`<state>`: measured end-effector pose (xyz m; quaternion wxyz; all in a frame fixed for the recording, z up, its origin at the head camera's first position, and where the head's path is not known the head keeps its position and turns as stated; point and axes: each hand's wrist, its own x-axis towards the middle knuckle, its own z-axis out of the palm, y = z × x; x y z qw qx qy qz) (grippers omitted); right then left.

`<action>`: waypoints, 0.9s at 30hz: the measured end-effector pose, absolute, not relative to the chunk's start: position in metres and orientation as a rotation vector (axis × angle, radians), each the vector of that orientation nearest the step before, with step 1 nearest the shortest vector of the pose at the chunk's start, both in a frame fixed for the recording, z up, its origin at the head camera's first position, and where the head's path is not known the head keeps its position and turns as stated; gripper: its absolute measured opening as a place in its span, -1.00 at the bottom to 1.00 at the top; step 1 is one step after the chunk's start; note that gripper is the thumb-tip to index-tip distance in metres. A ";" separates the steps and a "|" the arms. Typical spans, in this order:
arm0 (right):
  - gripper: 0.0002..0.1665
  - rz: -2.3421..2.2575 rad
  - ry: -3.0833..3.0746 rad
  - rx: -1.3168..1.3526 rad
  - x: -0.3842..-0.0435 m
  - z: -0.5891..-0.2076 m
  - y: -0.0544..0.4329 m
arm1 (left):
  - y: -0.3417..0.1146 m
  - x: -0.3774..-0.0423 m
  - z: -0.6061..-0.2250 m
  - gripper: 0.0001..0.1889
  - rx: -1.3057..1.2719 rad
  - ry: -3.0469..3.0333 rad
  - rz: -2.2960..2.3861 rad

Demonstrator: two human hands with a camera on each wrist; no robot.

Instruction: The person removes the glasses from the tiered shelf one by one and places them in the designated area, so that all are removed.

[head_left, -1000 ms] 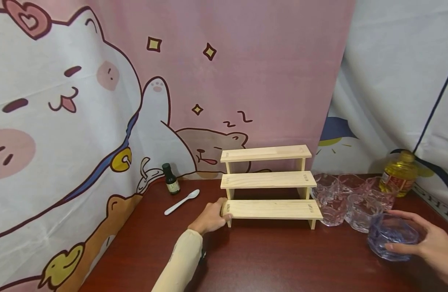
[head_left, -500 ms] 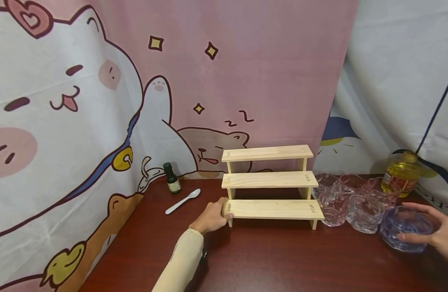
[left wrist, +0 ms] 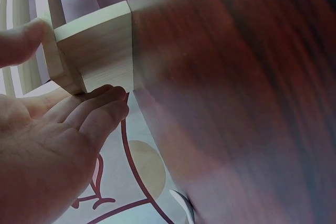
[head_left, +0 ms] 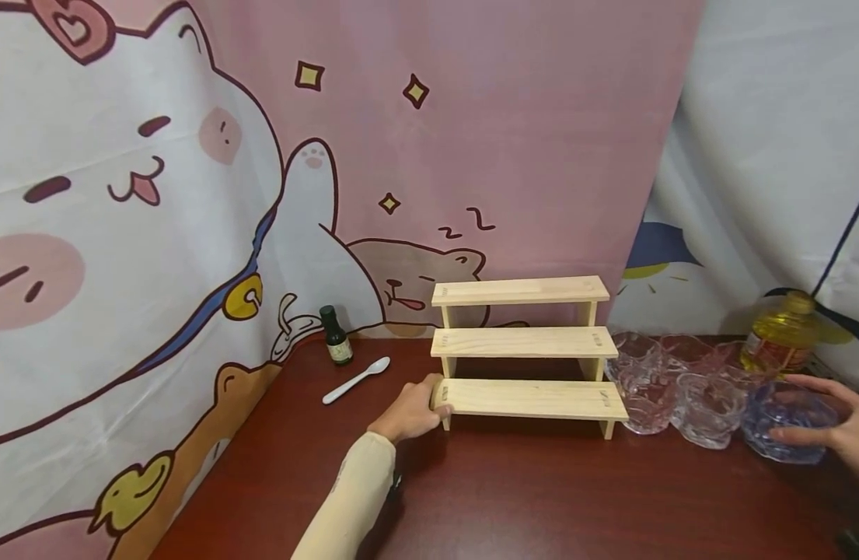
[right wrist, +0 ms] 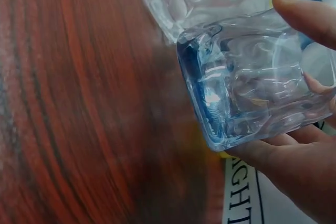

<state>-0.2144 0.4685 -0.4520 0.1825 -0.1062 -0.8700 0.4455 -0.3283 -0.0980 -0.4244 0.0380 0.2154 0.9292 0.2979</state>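
Observation:
A three-tier wooden display stand stands on the table, its lowest step toward me. My left hand grips the left end of that step; in the left wrist view the thumb lies on the step and the fingers are at its end panel. On the right, my right hand holds a blue-tinted glass cup between thumb and fingers. The cup is beside the front clear glass cup of a group; in the right wrist view its thick blue base is near the tabletop.
Several clear and pinkish glass cups stand right of the stand, with a yellow oil bottle behind them. At the back left are a small dark bottle and a white spoon. A cartoon-print curtain hangs behind the table.
My right hand has moved the blue glass cup right and away from me, up beside the clear cups. The left hand keeps its grip on the stand, and the head view has turned slightly left.

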 end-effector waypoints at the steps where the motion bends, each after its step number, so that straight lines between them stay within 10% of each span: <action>1: 0.19 1.237 -2.474 -0.326 -0.216 -0.452 0.469 | -0.098 -0.328 -0.424 -0.39 0.661 2.854 0.911; 27: 0.12 1.323 -2.369 -0.384 -0.239 -0.495 0.502 | -0.086 -0.330 -0.423 -0.36 0.662 2.850 0.876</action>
